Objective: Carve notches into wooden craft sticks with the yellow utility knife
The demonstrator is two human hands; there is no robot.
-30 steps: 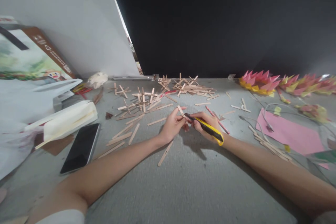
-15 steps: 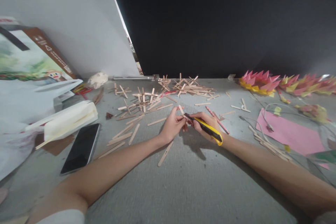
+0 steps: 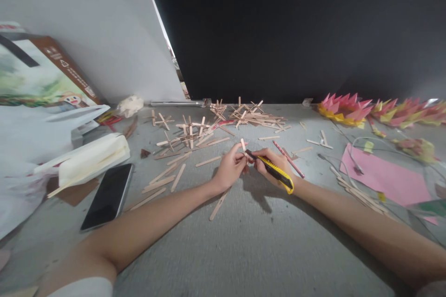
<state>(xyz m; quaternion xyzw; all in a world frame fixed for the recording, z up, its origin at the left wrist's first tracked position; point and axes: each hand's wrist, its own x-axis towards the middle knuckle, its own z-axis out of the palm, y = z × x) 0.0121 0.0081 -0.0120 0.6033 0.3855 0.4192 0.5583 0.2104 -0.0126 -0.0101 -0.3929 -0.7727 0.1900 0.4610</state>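
Note:
Pinched in my left hand (image 3: 228, 169) is a wooden craft stick (image 3: 243, 145), its rounded end pointing up and away from me. My right hand (image 3: 273, 167) grips a yellow and black utility knife (image 3: 277, 171). The knife's front end meets the stick between my two hands; the blade itself is too small to make out. A loose craft stick (image 3: 219, 205) lies on the grey table just below my left wrist. Beyond my right hand rests a red patterned pencil (image 3: 289, 160).
Behind my hands spreads a heap of craft sticks (image 3: 258, 118), some joined into crosses. A phone (image 3: 108, 197) and a pale food box (image 3: 94, 158) lie at left. Pink paper (image 3: 386, 176), a cable (image 3: 351, 158) and folded paper flowers (image 3: 343, 109) are at right.
The craft stick in my left hand has turned slightly more upright. The knife in my right hand has shifted very little; everything else stays put.

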